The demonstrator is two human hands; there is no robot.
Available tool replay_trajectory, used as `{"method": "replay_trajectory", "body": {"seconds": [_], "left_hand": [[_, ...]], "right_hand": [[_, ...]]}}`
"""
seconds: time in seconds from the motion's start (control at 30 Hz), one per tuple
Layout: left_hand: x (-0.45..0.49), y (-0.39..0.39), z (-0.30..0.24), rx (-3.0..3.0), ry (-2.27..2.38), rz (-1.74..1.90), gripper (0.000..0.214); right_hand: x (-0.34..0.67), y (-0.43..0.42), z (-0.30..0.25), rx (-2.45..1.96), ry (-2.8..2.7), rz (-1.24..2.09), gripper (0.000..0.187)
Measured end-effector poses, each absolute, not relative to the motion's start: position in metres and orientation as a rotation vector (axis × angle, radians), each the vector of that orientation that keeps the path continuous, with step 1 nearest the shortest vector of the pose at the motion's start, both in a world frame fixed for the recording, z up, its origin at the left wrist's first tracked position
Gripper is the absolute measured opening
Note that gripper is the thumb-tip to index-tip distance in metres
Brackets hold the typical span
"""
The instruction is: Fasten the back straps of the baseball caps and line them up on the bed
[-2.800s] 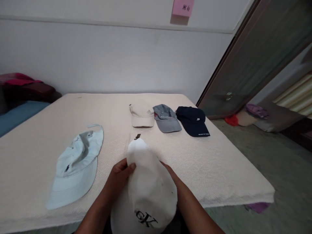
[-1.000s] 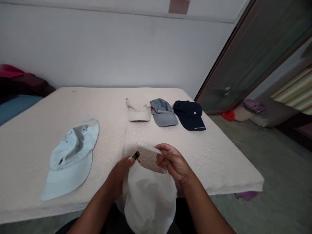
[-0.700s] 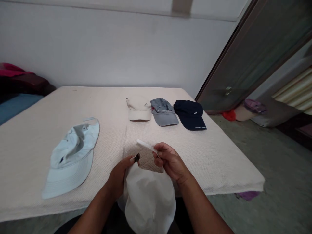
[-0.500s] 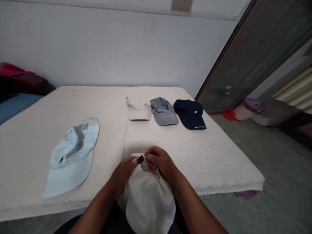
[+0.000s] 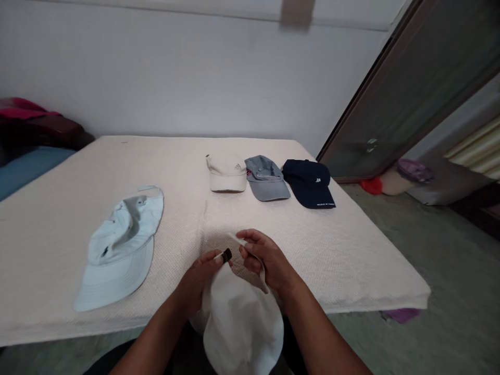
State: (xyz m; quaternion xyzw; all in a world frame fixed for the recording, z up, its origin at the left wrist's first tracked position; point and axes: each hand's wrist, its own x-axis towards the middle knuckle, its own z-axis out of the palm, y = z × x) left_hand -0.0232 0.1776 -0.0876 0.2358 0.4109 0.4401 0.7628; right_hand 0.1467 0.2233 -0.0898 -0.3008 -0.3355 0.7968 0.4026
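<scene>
Close to my body, below the front edge of the bed, a white cap is held with its back strap toward the bed. My left hand pinches the side of the strap that carries a dark buckle. Between the thumb and fingers of my right hand is the loose white strap end, standing apart from the buckle. The cap's brim is not clearly visible.
On the white-covered bed a light blue cap lies at the left. Farther back sit a cream cap, a grey cap and a navy cap in a row. A wall stands behind.
The strap end in my right hand has come away from the buckle, leaving a wider gap. My left hand stays at the buckle. The view has shifted slightly.
</scene>
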Motion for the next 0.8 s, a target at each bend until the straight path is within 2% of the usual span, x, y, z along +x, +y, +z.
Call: {"method": "replay_trajectory", "body": {"seconds": [0.4,0.8], "left_hand": [[-0.016,0.177,-0.092,0.578,0.971,0.928,0.01],[-0.021,0.175,-0.089,0.542,0.881,0.974,0.01]], "right_hand": [[0.14,0.217,-0.093,-0.769,-0.932,1.982,0.026],[0.154,0.221,-0.099,-0.915,-1.075,2.055,0.016]]}}
